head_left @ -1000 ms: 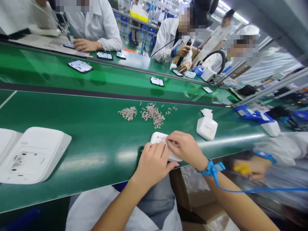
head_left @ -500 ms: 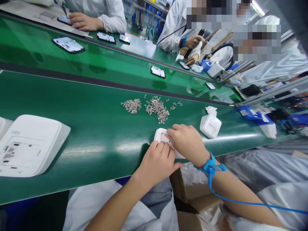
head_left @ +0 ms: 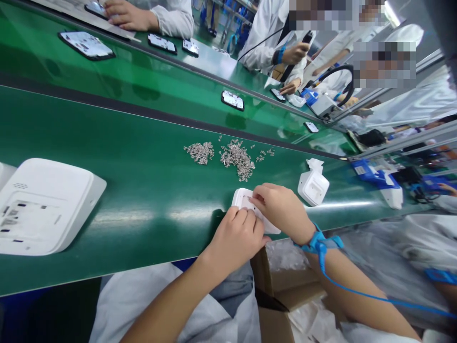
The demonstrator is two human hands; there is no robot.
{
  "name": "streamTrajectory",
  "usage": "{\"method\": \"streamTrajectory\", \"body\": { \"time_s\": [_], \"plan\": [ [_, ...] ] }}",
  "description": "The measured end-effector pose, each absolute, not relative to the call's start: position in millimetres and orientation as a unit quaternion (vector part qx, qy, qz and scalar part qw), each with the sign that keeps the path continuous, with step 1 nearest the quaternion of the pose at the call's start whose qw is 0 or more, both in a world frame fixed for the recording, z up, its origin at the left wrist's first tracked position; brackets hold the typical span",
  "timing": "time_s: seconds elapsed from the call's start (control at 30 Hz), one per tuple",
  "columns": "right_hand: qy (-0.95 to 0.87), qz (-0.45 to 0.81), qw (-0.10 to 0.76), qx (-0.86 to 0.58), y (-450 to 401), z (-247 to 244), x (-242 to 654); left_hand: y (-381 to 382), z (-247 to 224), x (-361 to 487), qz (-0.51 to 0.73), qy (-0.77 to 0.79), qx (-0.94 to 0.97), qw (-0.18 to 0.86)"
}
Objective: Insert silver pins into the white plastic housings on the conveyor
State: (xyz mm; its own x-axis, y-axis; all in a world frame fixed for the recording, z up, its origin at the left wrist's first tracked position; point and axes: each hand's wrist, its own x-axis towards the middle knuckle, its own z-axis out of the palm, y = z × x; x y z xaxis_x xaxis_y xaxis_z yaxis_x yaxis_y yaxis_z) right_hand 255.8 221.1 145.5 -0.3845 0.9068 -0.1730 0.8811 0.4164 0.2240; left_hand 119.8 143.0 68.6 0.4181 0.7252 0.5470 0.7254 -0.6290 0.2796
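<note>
A white plastic housing lies on the green bench near its front edge, mostly covered by my hands. My left hand is wrapped over its near side, fingers bent on its face, gripping it. Above the same face, my right hand has its fingers pinched together at the surface; whatever the fingertips hold is hidden. A blue wrist strap with a cord circles my right wrist. Just beyond the housing lie small metal pieces in a larger pile and a smaller pile.
Larger white housings stand at the left, and another small white housing at the right. Behind a dark rail, a green conveyor carries phone-like units. Co-workers' hands work across it. An open cardboard box sits below the bench edge.
The view has shifted slightly. My left hand still grips the housing, and my right hand's fingers stay pinched at its face with only a small movement. Across the line, a co-worker's hand tool has left view.
</note>
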Motion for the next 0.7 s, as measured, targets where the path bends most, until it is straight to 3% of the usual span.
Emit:
{"method": "streamTrajectory", "body": {
  "time_s": [0.57, 0.7],
  "plan": [
    [0.856, -0.026, -0.052, 0.513, 215, 126, 280, 144, 68, 122, -0.298, -0.462, -0.835, 0.007],
    [0.848, -0.035, -0.132, 0.511, 204, 118, 284, 143, 68, 126, -0.278, -0.483, -0.830, 0.011]
  ]
}}
